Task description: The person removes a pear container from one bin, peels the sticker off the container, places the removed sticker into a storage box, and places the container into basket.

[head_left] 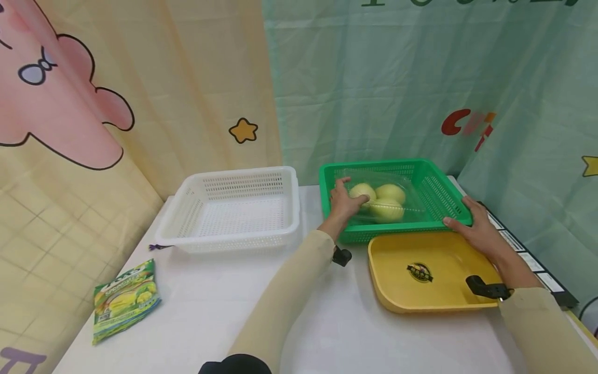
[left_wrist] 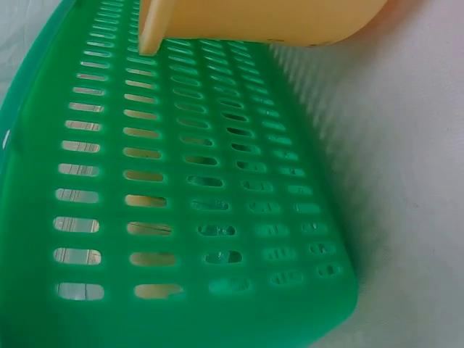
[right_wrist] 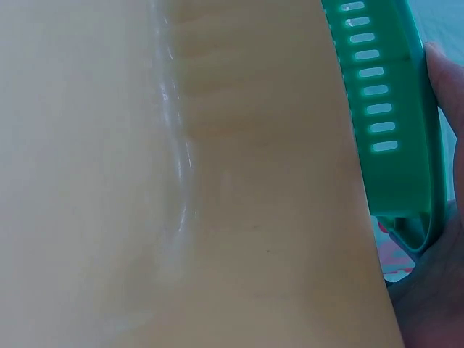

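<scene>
Round yellow-green fruits (head_left: 389, 209) sit under clear plastic packaging (head_left: 413, 208) in the green basket (head_left: 406, 227), toward its left side. My left hand (head_left: 344, 203) reaches over the basket's front left, thumb and index finger spread apart at the near left fruit and the pack's left end. With my right hand (head_left: 478, 228) I grip the basket's right rim by its front corner, the thumb lying on the rim. The left wrist view shows the basket's slotted wall (left_wrist: 159, 174) but not the hand; part of the right hand (right_wrist: 438, 283) appears beside the corner in the right wrist view.
A yellow tray (head_left: 439, 291) with a dark label lies before the green basket, its back edge against the basket's front. To the left stands a white slotted basket (head_left: 243, 241). A green-yellow packet (head_left: 125, 301) lies near the table's left edge. Curtains hang behind.
</scene>
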Demonstrator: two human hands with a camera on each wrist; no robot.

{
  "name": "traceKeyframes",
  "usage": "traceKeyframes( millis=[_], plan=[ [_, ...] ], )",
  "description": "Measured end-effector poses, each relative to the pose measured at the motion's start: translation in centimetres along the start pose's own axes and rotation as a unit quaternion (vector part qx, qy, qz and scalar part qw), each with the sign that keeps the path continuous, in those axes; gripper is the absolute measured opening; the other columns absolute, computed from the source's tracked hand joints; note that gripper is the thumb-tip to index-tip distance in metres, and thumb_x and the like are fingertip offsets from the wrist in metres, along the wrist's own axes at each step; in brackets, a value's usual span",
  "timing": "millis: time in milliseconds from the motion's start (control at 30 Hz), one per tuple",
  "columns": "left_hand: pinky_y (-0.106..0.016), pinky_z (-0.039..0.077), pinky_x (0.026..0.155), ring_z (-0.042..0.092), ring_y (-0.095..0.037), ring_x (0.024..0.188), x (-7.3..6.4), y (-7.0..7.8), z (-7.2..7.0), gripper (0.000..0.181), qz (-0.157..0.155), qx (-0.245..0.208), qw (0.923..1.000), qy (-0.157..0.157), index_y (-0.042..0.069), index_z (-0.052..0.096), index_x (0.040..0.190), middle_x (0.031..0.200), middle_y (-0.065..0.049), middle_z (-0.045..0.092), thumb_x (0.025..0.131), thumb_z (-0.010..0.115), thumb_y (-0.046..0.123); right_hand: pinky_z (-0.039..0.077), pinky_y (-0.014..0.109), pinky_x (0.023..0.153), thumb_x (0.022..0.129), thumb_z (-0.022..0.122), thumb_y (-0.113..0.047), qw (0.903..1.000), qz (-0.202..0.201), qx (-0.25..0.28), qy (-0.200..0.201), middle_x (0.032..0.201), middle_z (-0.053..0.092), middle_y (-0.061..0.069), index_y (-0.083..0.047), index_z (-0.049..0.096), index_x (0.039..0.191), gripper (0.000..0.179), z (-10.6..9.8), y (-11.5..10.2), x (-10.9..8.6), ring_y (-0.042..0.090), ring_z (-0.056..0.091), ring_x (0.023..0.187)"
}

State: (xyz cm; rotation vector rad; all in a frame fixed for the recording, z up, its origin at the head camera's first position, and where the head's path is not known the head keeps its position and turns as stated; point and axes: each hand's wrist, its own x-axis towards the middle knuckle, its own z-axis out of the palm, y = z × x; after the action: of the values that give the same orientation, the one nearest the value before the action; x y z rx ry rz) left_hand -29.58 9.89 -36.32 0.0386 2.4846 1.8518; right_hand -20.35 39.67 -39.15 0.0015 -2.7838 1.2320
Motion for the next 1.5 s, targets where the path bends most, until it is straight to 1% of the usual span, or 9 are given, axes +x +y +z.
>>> traceKeyframes(
  millis=[100,233,400,567,733,933,1067,1233,1500],
  plan=[
    [-0.046,0.045,0.096,0.038,-0.031,0.13,-0.04,0.07,0.16,0.07,-0.004,0.021,0.9998,0.002,0.027,0.033,0.137,0.144,-0.016,0.032,0.081,0.073,0.027,0.011,0.075,0.102,0.095,0.051,-0.039,1.0,-0.001,0.001,0.0,0.152,-0.014,0.033,-0.003,-0.01,0.15,0.09,-0.02,-0.05,-0.01,0.058,0.011,0.125],
    [-0.048,0.045,0.097,0.034,-0.033,0.135,-0.23,0.18,0.25,0.074,-0.019,0.045,0.9988,-0.001,0.027,0.03,0.139,0.148,-0.018,0.027,0.08,0.074,0.028,0.01,0.074,0.102,0.095,0.051,-0.039,1.0,-0.001,0.004,-0.001,0.152,-0.014,0.033,-0.002,-0.01,0.15,0.09,0.02,0.01,0.0,0.058,0.01,0.126],
    [-0.049,0.045,0.095,0.036,-0.038,0.133,-0.36,0.17,0.21,0.078,-0.032,0.062,0.9974,-0.015,0.026,0.025,0.14,0.146,-0.023,0.027,0.08,0.074,0.029,0.011,0.074,0.102,0.095,0.051,-0.039,1.0,-0.002,0.004,0.001,0.152,-0.014,0.033,-0.003,-0.009,0.15,0.09,0.07,0.13,0.03,0.058,0.011,0.126],
    [-0.049,0.045,0.094,0.039,-0.039,0.128,-0.42,0.18,0.17,0.078,-0.04,0.071,0.9966,-0.017,0.024,0.024,0.14,0.142,-0.025,0.029,0.08,0.074,0.031,0.011,0.074,0.102,0.095,0.052,-0.039,1.0,-0.002,0.005,0.002,0.152,-0.014,0.032,-0.003,-0.009,0.15,0.09,0.03,0.04,0.04,0.058,0.011,0.126],
    [-0.051,0.043,0.098,0.035,-0.04,0.132,-0.38,0.26,0.14,0.078,-0.053,0.075,0.9957,-0.013,0.022,0.025,0.139,0.144,-0.025,0.028,0.08,0.074,0.033,0.012,0.074,0.101,0.095,0.052,-0.039,1.0,-0.002,0.008,-0.002,0.152,-0.014,0.031,-0.005,-0.01,0.15,0.09,-0.01,-0.02,0.06,0.057,0.012,0.125],
    [-0.051,0.04,0.101,0.032,-0.041,0.133,-0.34,0.23,0.16,0.078,-0.056,0.081,0.9951,-0.015,0.018,0.026,0.139,0.146,-0.022,0.025,0.08,0.074,0.033,0.012,0.074,0.102,0.095,0.052,-0.039,0.9999,0.0,0.01,-0.003,0.152,-0.015,0.031,-0.005,-0.011,0.15,0.09,0.0,0.15,0.08,0.057,0.011,0.126],
    [-0.051,0.04,0.102,0.031,-0.038,0.136,-0.29,0.2,0.2,0.078,-0.058,0.082,0.9949,-0.015,0.018,0.027,0.139,0.146,-0.021,0.027,0.079,0.074,0.034,0.012,0.074,0.102,0.095,0.052,-0.038,0.9999,-0.002,0.01,-0.002,0.152,-0.015,0.031,-0.004,-0.01,0.15,0.09,-0.03,0.21,0.14,0.058,0.01,0.127],
    [-0.048,0.041,0.102,0.034,-0.035,0.134,-0.19,0.23,0.36,0.077,-0.049,0.083,0.9954,0.006,0.017,0.028,0.139,0.143,-0.019,0.033,0.08,0.073,0.036,0.012,0.074,0.102,0.095,0.052,-0.038,0.9999,-0.001,0.012,-0.003,0.152,-0.015,0.03,-0.004,-0.01,0.15,0.09,-0.02,0.1,0.16,0.058,0.01,0.127],
    [-0.046,0.04,0.103,0.039,-0.031,0.13,-0.31,0.24,0.31,0.069,-0.004,0.059,0.9977,0.032,0.015,0.034,0.14,0.14,-0.015,0.039,0.083,0.07,0.033,0.012,0.074,0.101,0.095,0.051,-0.04,0.9999,0.004,0.009,-0.003,0.152,-0.015,0.031,-0.006,-0.01,0.15,0.09,-0.03,0.03,0.01,0.058,0.011,0.126]
  ],
)
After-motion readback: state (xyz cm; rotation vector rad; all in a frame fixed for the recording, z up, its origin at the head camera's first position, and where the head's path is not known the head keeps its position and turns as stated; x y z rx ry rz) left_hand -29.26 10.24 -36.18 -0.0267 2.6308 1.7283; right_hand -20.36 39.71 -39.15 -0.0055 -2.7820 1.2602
